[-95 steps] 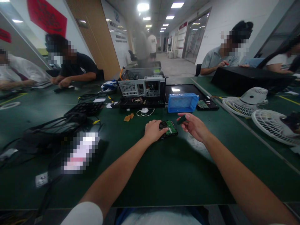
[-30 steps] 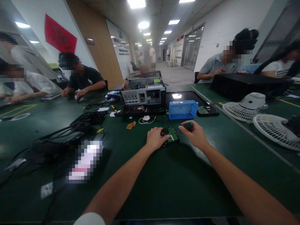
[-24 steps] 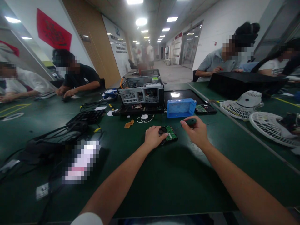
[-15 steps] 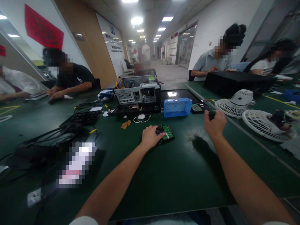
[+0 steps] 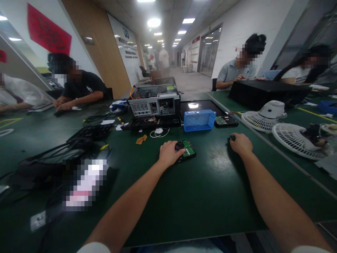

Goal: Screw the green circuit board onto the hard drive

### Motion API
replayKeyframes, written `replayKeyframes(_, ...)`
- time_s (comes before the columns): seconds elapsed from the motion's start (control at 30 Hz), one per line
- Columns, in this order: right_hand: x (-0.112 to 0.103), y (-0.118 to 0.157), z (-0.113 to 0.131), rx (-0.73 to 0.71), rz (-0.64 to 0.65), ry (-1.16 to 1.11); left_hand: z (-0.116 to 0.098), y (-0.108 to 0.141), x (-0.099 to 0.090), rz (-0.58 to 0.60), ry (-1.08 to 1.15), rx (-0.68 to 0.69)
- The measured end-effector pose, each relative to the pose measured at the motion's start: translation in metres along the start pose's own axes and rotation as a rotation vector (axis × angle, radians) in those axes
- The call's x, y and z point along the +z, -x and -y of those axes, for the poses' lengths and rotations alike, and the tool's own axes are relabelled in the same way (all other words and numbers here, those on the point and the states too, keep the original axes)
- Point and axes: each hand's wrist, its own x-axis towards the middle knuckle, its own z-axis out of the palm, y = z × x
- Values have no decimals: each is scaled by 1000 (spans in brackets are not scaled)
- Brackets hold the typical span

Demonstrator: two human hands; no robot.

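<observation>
My left hand (image 5: 170,154) grips the left end of a hard drive (image 5: 189,149) that lies on the green table, its green circuit board facing up. The thumb rests across the board and the fingers cover the far side. To the right, my right hand (image 5: 241,143) is closed around a tool with a thick dark handle (image 5: 232,137), low over the table and apart from the drive. The rest of that tool is hidden by the hand. A second hard drive (image 5: 225,121) lies farther back, beside a blue plastic tray (image 5: 199,120) standing on its side.
An opened computer case (image 5: 155,105) stands at the back centre. White fan parts (image 5: 263,117) lie on the right near a large black box (image 5: 268,93). Cables, a black bag (image 5: 52,165) and a lit phone (image 5: 86,184) are on the left. Several people sit around.
My right hand has come down towards the table, and the dark handle has tilted and shifted slightly left and lower. My left hand and the hard drive have stayed put.
</observation>
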Motion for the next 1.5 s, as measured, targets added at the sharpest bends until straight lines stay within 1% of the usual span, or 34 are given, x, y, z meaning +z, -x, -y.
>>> replayKeyframes(0.23, 3, -2, 1, -3, 15, 29, 1, 0, 1, 2, -4, 5)
replayKeyframes(0.5, 4, -4, 2, 1, 6, 20, -2, 3, -5, 25, -2, -1)
replayKeyframes(0.67, 4, -3, 3, 3, 16, 31, -1, 2, -4, 16, 4, -7)
replayKeyframes(0.77, 2, -2, 5, 32, 21, 32, -1, 2, -2, 9, -7, -7)
replayKeyframes(0.87, -7, 1, 9, 63, -22, 13, -1, 1, -2, 10, -2, -2)
replayKeyframes(0.93, -15, 6, 19, 3, -97, -30, -1, 1, -3, 13, 8, 3)
replayKeyframes(0.97, -19, 9, 27, -56, -140, -66, -1, 1, -4, 15, 11, 5)
replayKeyframes(1.07, -29, 30, 62, -319, -227, -262, -1, 1, -4, 19, 6, -6)
replayKeyframes(1.1, -31, 40, 77, -427, -219, -339, -1, 1, -4, 20, 5, -9)
replayKeyframes(1.13, -31, 51, 91, -549, -183, -409, -1, 1, -4, 18, 5, -9)
replayKeyframes(1.2, -31, 73, 116, -784, -56, -484, -1, 1, -3, 5, 2, -4)
replayKeyframes(1.27, -30, 91, 133, -928, 50, -500, -2, 1, -3, -6, -8, -3)
replayKeyframes(1.37, -28, 103, 141, -961, 119, -479, -1, 1, -2, -9, -17, -8)
replayKeyframes(1.5, -30, 101, 136, -971, 153, -478, 1, 0, 0, -1, -6, -1)
